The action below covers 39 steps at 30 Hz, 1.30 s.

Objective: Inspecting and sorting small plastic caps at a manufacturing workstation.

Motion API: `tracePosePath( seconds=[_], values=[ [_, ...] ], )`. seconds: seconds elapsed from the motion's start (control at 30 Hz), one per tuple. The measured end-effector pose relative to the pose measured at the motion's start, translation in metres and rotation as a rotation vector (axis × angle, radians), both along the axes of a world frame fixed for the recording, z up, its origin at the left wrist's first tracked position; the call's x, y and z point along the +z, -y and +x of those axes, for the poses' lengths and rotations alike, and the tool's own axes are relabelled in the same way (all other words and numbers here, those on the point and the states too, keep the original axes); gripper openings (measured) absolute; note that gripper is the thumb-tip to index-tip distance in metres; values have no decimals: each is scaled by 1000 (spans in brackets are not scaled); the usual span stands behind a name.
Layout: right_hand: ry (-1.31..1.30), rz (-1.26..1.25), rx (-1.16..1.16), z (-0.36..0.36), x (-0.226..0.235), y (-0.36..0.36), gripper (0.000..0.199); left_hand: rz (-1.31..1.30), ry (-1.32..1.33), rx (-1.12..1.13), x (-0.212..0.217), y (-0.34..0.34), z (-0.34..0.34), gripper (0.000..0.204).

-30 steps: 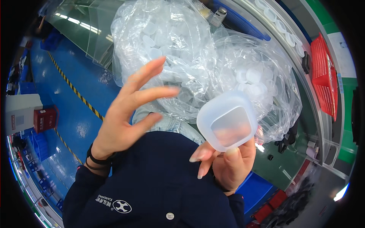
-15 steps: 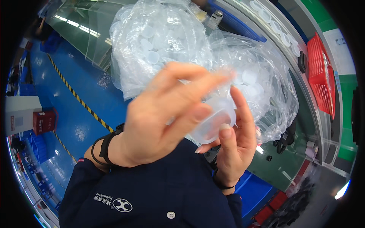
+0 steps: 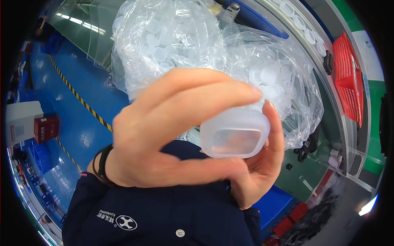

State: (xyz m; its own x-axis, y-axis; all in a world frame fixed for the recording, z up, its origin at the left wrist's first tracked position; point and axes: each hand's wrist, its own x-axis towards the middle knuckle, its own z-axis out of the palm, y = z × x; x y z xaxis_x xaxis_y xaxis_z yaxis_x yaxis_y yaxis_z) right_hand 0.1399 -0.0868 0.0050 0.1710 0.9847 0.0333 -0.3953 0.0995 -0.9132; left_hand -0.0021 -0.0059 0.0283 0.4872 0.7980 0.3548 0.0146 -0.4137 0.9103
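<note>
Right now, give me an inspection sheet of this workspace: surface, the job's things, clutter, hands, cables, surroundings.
Surface: green bench, only its edge showing.
Job's things: translucent white plastic cap, rounded-rectangular, held up close to the camera.
Clutter: two clear bags of white caps; white caps in a row on a curved track.
Hands: left hand with fingers over the cap; right hand cupping it from below, grip shut.
Cables: nothing seen.
Surroundings: blue floor with yellow-black striped tape; red basket; red box.
</note>
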Motion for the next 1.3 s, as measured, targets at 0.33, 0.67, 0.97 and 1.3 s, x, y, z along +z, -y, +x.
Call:
tracePosePath(
  seconds=[0.33,0.67,0.97,1.3],
  values=[
    [88,194,-20,3,-11,5,69,361,-121,-35,-7,-1,11,26],
    [7,-9,-140,6,-2,12,79,-670,-430,-197,-23,-4,-16,23],
    [8,-140,-180,-2,3,9,87,-252,40,-174,-9,5,-9,43],
    [-264,0,-35,2,1,4,83,206,131,-132,-27,3,-3,24]
  ],
)
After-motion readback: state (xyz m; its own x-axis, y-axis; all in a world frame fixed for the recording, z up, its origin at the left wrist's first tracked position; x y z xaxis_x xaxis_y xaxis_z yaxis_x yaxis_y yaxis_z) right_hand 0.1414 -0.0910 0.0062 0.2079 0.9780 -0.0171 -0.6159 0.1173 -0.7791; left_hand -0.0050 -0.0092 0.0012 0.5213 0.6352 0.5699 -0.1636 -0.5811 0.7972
